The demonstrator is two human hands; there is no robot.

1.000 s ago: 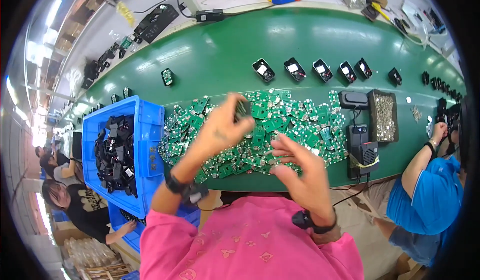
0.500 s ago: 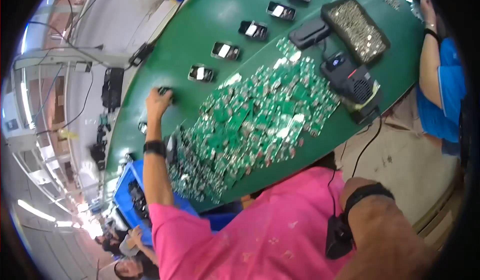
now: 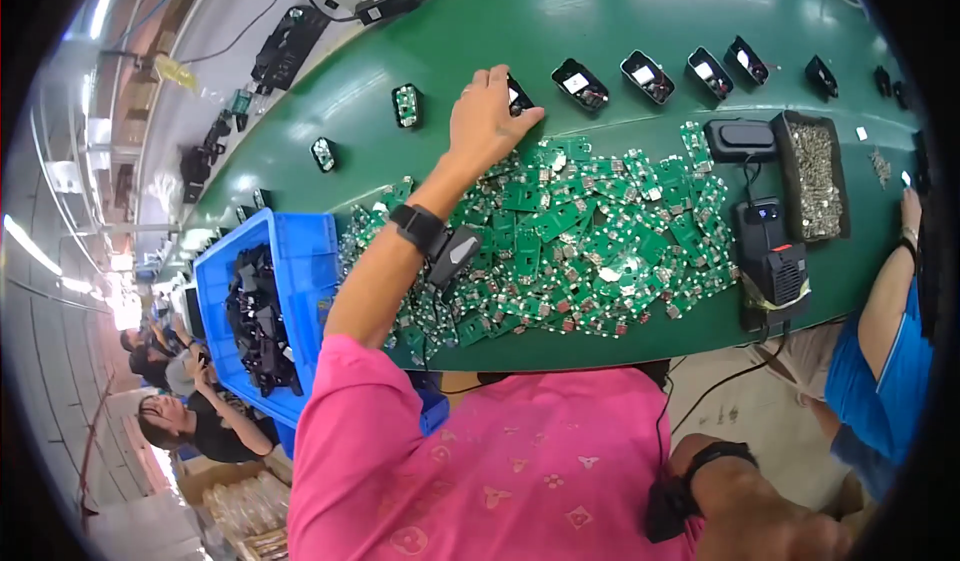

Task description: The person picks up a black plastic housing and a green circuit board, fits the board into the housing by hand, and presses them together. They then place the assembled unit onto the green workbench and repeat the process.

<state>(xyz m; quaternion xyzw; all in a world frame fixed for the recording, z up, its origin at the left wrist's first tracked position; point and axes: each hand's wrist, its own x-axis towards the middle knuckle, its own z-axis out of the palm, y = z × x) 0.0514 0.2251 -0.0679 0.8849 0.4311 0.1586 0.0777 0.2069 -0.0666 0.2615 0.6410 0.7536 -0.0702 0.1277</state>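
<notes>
My left hand [image 3: 485, 121] reaches over the green table with its fingers and thumb round a small black plastic casing [image 3: 516, 98]. The hand covers part of this casing. Just to its right stands another open black casing [image 3: 580, 85] with a white patch and wires inside. To the left is a casing holding a green circuit board [image 3: 407, 107]. Below the hand spreads a large heap of green circuit boards [image 3: 560, 221]. My right hand [image 3: 785, 521] is blurred, low at the right and near the view's edge, its fingers hidden.
A blue crate [image 3: 318, 246] with black plastic parts stands left. Right of the boards are a black corded device [image 3: 770, 261], a black block [image 3: 740, 141] and a tray of small metal parts [image 3: 815, 181]. A co-worker's arm [image 3: 890, 271] reaches in at the right.
The view has turned, so the table now lies more level and the blue crate shows more fully. My left hand stays at the casing left of the row.
</notes>
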